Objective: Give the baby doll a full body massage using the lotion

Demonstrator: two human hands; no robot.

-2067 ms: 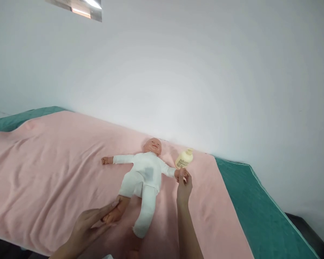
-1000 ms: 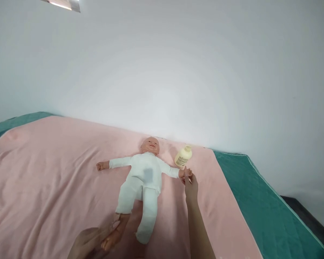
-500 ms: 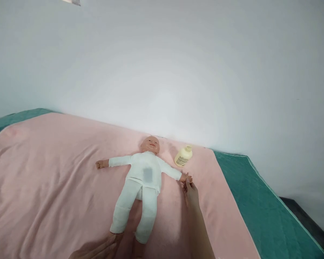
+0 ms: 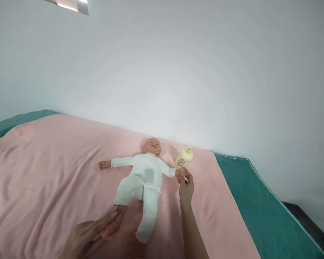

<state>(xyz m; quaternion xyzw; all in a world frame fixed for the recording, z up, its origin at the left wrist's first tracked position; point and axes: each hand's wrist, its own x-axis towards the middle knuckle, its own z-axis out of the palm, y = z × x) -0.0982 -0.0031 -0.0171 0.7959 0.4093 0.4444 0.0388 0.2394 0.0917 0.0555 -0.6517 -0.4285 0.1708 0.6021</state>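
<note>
A baby doll (image 4: 148, 172) in white clothes lies face up on a pink blanket (image 4: 70, 172), arms spread. My right hand (image 4: 186, 189) has its fingers closed on the doll's hand (image 4: 181, 172) at the right. At the lower left, my left hand (image 4: 89, 232) lies along the doll's bare foot (image 4: 113, 225), fingers stretched and touching the lower leg. That leg is bent at the knee, while the other lies straighter. A pale yellow bottle (image 4: 184, 158) with printed text stands just beyond the doll's hand.
Green quilted bedding (image 4: 259, 201) shows to the right of the blanket and at the far left. A pale wall (image 4: 162, 72) rises behind the bed. Something dark (image 4: 307, 223) is at the right edge.
My left hand has moved up and the doll's leg on that side has bent upward, its foot now showing. My right hand and the doll's hand have shifted slightly left and up.
</note>
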